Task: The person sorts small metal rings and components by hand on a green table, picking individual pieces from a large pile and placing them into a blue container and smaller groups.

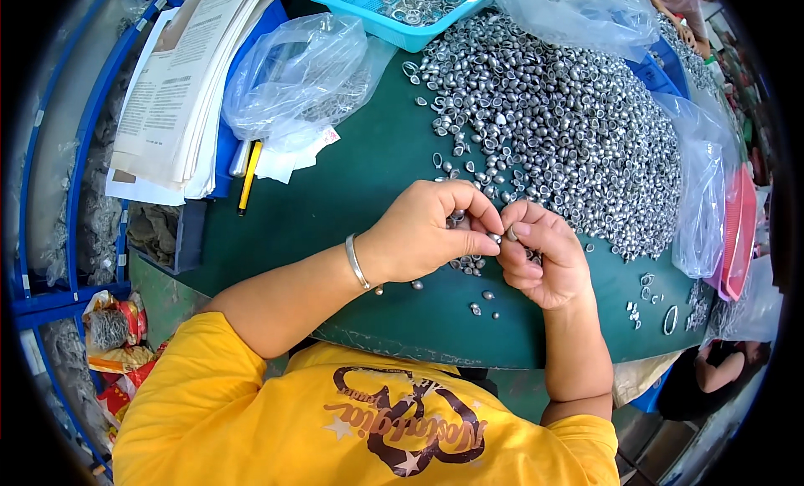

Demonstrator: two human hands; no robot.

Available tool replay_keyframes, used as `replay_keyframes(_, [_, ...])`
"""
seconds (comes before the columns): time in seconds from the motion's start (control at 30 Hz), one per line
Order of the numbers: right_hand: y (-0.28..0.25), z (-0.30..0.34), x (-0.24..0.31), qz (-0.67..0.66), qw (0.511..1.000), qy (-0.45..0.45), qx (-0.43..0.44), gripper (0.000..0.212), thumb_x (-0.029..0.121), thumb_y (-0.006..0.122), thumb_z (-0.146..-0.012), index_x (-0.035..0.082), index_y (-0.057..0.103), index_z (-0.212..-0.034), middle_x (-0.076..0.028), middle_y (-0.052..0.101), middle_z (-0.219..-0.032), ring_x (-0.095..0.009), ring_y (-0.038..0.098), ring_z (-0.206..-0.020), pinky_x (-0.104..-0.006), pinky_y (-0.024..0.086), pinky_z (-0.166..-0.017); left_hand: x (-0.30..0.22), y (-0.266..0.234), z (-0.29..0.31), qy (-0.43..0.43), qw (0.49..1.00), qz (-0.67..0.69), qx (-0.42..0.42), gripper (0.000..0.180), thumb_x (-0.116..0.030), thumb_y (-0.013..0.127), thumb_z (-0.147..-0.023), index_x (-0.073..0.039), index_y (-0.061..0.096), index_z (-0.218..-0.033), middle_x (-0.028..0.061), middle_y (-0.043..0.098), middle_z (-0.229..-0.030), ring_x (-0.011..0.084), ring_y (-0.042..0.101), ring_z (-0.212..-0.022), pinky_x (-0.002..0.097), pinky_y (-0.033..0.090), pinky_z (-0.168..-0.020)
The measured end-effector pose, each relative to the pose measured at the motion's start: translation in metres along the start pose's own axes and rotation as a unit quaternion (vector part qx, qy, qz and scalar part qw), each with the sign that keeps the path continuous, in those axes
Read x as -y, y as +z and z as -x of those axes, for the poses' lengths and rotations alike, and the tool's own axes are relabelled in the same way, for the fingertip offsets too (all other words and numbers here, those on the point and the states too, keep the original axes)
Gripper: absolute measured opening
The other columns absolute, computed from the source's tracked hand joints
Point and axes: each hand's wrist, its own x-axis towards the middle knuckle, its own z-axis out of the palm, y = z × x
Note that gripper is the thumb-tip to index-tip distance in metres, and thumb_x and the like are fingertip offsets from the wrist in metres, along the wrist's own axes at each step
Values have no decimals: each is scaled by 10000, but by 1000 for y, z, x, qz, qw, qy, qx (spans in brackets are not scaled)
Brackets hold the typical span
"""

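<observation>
My left hand (416,228), with a silver bangle (357,262) on its wrist, is closed in a pinch. Between its thumb and forefinger sits a small rounded metal piece (495,239). Right beside it, my right hand (548,258) pinches another small metal piece (512,233), its other fingers curled in. Whether the two pieces touch is too small to tell. Behind both hands spreads a large pile of small grey metal pieces (569,126), many hollow with oval openings. Several more loose pieces (476,308) lie on the green table (335,172) close to my hands.
A blue basket (404,35) of metal parts stands at the back. Clear plastic bags (295,71), a stack of papers (180,92) and a yellow pen (249,178) lie at left. Metal rings (671,320) and a red basket (738,235) are at right. Another person (718,377) is at lower right.
</observation>
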Motion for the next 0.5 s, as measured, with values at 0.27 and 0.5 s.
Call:
replay_keyframes(0.27, [-5, -1, -3, -34, 998, 4, 59, 115, 18, 454, -832, -24, 480, -936, -177, 558, -673, -80, 338, -398, -166, 264, -344, 1, -2, 0, -101, 982, 160, 22, 127, 2, 626, -752, -12, 581, -870, 8, 557, -772, 43, 479, -614, 154, 383, -531])
replay_keyframes(0.5, [-4, -4, -7, -31, 996, -2, 83, 118, 21, 439, -840, -21, 482, -941, -196, 562, -685, -84, 335, -400, -170, 272, -358, 3, -7, -2, -172, 920, 350, 51, 108, -33, 596, -792, -8, 558, -889, 11, 551, -757, 22, 386, -502, 146, 279, -419])
